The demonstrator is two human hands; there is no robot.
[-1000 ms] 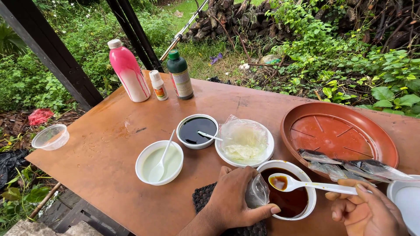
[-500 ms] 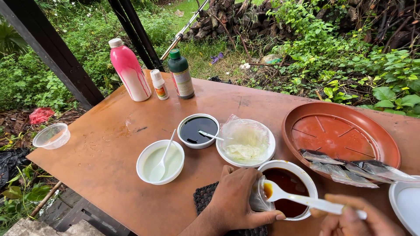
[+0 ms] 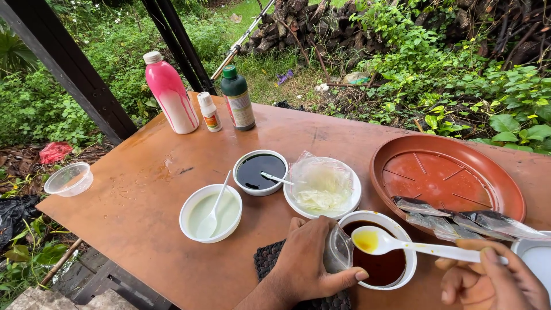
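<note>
Two hands work: the left hand (image 3: 313, 261) grips a clear glass (image 3: 337, 250); the right hand (image 3: 493, 281) pinches a white spoon (image 3: 402, 244) of amber liquid; keep it level over the rim.

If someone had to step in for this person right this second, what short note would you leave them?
Left hand: wrapped around a small clear glass, tilted beside the bowl of dark brown liquid.
Right hand: holds a white plastic spoon by its handle; the spoon carries yellowish oily liquid, level over that bowl, near the glass mouth.
Nearby: black woven mat under the left hand, wooden table beneath.
Done: a spoonful is scooped up.
Left: the spoonful is not yet in the glass; how much the glass holds cannot be told.
</note>
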